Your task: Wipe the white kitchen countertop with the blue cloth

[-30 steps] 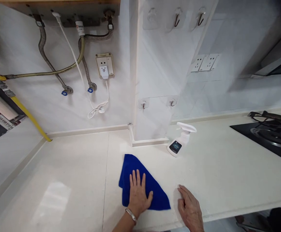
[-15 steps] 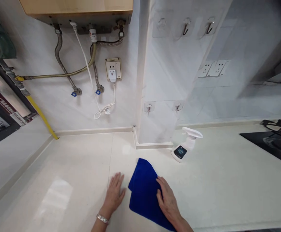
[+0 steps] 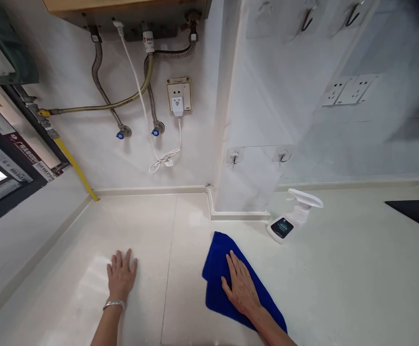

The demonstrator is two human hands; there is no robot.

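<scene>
A folded blue cloth (image 3: 218,274) lies on the pale countertop (image 3: 339,278). My right hand (image 3: 241,287) rests flat on top of it, fingers stretched out and pointing away from me. My left hand (image 3: 120,276), with a silver bracelet at the wrist, lies flat on the bare counter well to the left of the cloth, fingers spread, holding nothing. A white spray bottle (image 3: 294,220) with a dark label lies tipped on the counter to the right of the cloth, near the foot of the wall column.
A wall column (image 3: 252,120) juts out onto the counter behind the cloth. Hoses, valves and a plugged-in socket (image 3: 179,96) hang on the back wall. A yellow pipe (image 3: 75,168) runs down at the left. A black hob corner (image 3: 416,214) shows at far right.
My left hand left the cloth and slid left onto bare counter. My right hand moved from the counter onto the cloth. The view shifted left, so the hob is nearly out of sight.
</scene>
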